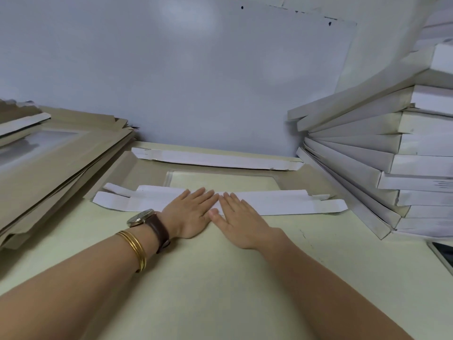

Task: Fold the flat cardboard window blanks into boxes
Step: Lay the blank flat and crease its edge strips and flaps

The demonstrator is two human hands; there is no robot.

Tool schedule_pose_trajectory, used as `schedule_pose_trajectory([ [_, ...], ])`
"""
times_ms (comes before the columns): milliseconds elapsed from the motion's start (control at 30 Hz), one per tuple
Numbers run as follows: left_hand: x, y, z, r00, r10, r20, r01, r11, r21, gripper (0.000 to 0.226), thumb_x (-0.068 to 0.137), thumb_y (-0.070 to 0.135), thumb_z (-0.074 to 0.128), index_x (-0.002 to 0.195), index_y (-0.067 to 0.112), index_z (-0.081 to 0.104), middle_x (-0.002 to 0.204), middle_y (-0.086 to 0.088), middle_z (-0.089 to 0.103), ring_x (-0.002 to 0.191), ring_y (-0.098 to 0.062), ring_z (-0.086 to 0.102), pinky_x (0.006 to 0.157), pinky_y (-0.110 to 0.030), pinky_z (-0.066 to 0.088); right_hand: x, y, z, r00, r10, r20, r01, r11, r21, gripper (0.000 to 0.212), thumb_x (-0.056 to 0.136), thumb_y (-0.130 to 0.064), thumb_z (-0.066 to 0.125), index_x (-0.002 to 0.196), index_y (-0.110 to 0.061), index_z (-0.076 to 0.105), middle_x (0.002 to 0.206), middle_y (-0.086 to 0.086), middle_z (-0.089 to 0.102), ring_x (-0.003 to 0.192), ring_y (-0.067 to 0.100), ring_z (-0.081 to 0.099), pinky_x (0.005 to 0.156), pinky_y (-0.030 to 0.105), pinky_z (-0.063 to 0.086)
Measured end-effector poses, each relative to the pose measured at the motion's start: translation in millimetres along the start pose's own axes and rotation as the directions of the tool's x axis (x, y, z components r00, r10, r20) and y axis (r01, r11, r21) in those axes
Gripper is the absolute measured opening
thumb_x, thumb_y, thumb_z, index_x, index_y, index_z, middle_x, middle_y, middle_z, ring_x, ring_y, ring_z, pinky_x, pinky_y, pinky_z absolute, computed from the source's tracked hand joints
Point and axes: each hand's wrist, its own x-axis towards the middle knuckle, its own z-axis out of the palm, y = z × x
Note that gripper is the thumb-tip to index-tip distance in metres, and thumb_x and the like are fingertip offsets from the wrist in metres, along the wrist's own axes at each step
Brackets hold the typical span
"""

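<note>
Cardboard window blank (289,179) lying on the table (220,278) at 12 o'clock from me, brown side up, its near flap (282,203) folded over to show white. My left hand (190,212) and right hand (239,219), side by side, press this flap with fingers straight and flat, grasping nothing. Pile of flat blanks (61,163) at 10 o'clock; stack of folded boxes (367,148) at 2 o'clock.

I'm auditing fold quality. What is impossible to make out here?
Head view only.
Middle of the flap: under the left hand and right hand.
Pile of blanks: cut by the left edge.
Stack of boxes: cut by the right edge.
A dark object, lower right: mostly out of frame.
</note>
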Motion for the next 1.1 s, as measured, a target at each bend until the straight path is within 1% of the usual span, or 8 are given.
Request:
schedule_pose_trajectory([
  [100, -0.7, -10.0, -3.5, 0.998, -0.023, 0.052, 0.025, 0.998, -0.052, 0.056, 0.103, 0.046, 0.010, 0.154, 0.027, -0.003, 0.162, 0.007, -0.007, 0.148, -0.011, -0.007, 0.119, -0.032, -0.004, -0.7, 16.7, -4.9, 0.999, 0.032, 0.030, -0.032, 0.999, 0.003, 0.076, 0.097, -0.062, 0.011, 0.155, -0.013, 0.000, 0.163, 0.000, -0.007, 0.149, 0.011, -0.009, 0.120, 0.030, -0.005],
  [400, -27.9, -59.3, -8.2, 0.983, -0.167, 0.077, 0.173, 0.982, -0.075, 0.060, 0.102, 0.050, 0.012, 0.154, 0.024, -0.002, 0.161, 0.005, -0.008, 0.148, -0.011, -0.008, 0.118, -0.030, -0.005, -26.4, 99.6, -17.1, 0.979, 0.203, 0.030, -0.204, 0.979, 0.021, 0.081, 0.093, -0.068, 0.011, 0.155, -0.017, -0.003, 0.162, -0.004, -0.011, 0.147, 0.007, -0.012, 0.120, 0.029, -0.006],
  [700, -39.1, -85.1, -8.3, 0.955, -0.285, 0.079, 0.292, 0.950, -0.113, 0.068, 0.101, 0.051, 0.015, 0.155, 0.013, 0.001, 0.162, -0.001, -0.005, 0.148, -0.012, -0.006, 0.117, -0.026, -0.003, -51.9, 149.2, -29.9, 0.944, 0.329, 0.015, -0.329, 0.941, 0.079, 0.078, 0.096, -0.063, 0.016, 0.155, -0.014, -0.001, 0.162, -0.003, -0.008, 0.148, 0.007, -0.010, 0.118, 0.027, -0.004],
  [800, -45.2, -98.8, -8.7, 0.940, -0.340, 0.039, 0.342, 0.936, -0.079, 0.064, 0.102, 0.047, 0.016, 0.154, 0.011, 0.004, 0.162, -0.006, 0.001, 0.149, -0.016, -0.001, 0.118, -0.028, 0.002, -53.9, 154.6, -30.0, 0.943, 0.334, -0.002, -0.332, 0.939, 0.092, 0.074, 0.099, -0.058, 0.016, 0.155, -0.012, 0.002, 0.163, -0.001, -0.005, 0.148, 0.008, -0.006, 0.118, 0.026, -0.003],
  [900, -50.7, -104.1, -13.7, 0.929, -0.366, 0.057, 0.370, 0.925, -0.090, 0.060, 0.104, 0.042, 0.018, 0.154, 0.012, 0.006, 0.162, -0.006, 0.003, 0.149, -0.018, 0.001, 0.117, -0.027, 0.004, -48.8, 153.7, -30.7, 0.939, 0.344, -0.023, -0.339, 0.934, 0.108, 0.068, 0.101, -0.052, 0.017, 0.154, -0.009, 0.010, 0.163, 0.003, 0.001, 0.149, 0.011, -0.001, 0.120, 0.030, 0.002],
  [967, -50.0, -102.8, -19.9, 0.931, -0.363, 0.036, 0.363, 0.914, -0.178, 0.056, 0.104, 0.038, 0.027, 0.152, 0.010, 0.017, 0.160, -0.006, 0.014, 0.147, -0.019, 0.012, 0.115, -0.026, 0.010, -44.4, 151.2, -36.2, 0.932, 0.362, -0.025, -0.353, 0.922, 0.160, 0.063, 0.102, -0.049, 0.022, 0.153, -0.011, 0.017, 0.163, 0.002, 0.008, 0.149, 0.013, 0.006, 0.120, 0.037, 0.010],
  [1033, -46.6, -101.2, -26.8, 0.933, -0.360, -0.008, 0.335, 0.878, -0.343, 0.052, 0.101, 0.030, 0.043, 0.147, 0.009, 0.031, 0.154, -0.007, 0.030, 0.141, -0.021, 0.027, 0.110, -0.025, 0.019, -40.7, 147.8, -45.3, 0.925, 0.377, -0.036, -0.365, 0.913, 0.183, 0.058, 0.101, -0.042, 0.033, 0.152, -0.017, 0.019, 0.160, -0.001, 0.016, 0.147, 0.017, 0.014, 0.116, 0.042, 0.019],
  [1100, -45.6, -98.4, -35.1, 0.924, -0.381, 0.025, 0.335, 0.776, -0.534, 0.069, 0.087, 0.030, 0.062, 0.147, 0.013, 0.034, 0.151, -0.005, 0.036, 0.138, -0.021, 0.032, 0.107, -0.025, 0.023, -37.9, 143.8, -53.3, 0.928, 0.370, -0.052, -0.357, 0.918, 0.172, 0.061, 0.095, -0.035, 0.045, 0.150, -0.024, 0.021, 0.152, -0.003, 0.025, 0.143, 0.022, 0.020, 0.111, 0.045, 0.025],
])
